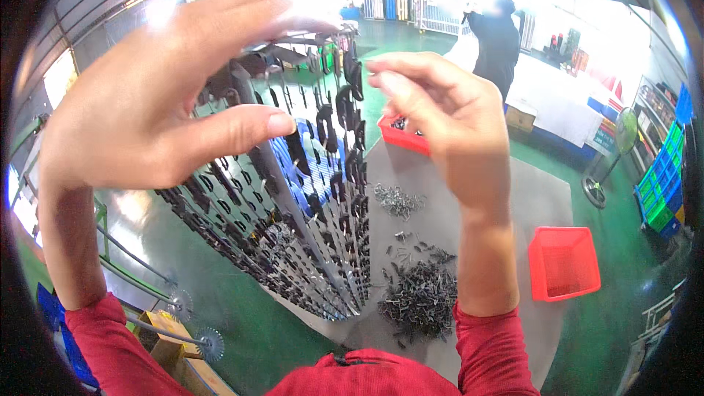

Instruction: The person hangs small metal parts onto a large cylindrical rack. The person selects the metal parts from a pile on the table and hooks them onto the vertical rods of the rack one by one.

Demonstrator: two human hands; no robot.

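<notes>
Both hands are up at the top of a tall hanging rack [293, 198] loaded with rows of small dark metal parts [345, 103]. The left hand [147, 95] is spread wide, thumb pointing right across the rack and fingers curled over the top edge, not clamped on anything as far as I can see. It blocks a good chunk of the rack's upper left. The right hand [440, 117] sits just right of the top row with fingertips bunched together near the hooks; if there's a part pinched in there, can't tell, it's too small and the fingers hide it.

Below the rack there's a grey mat [528, 198] on the green floor. A pile of loose dark parts [422, 297] lies near the bottom, a smaller scatter [400, 202] higher up. A red basket [563, 262] stands on the mat's right edge, well apart from the hands, and a red tray [400, 134] peeks out behind the right hand, partly hidden by it.

Farther back a person in dark clothes [495, 40] stands by a white table. A standing fan [612, 154] and stacked green and blue crates [664, 176] are off to the right.
</notes>
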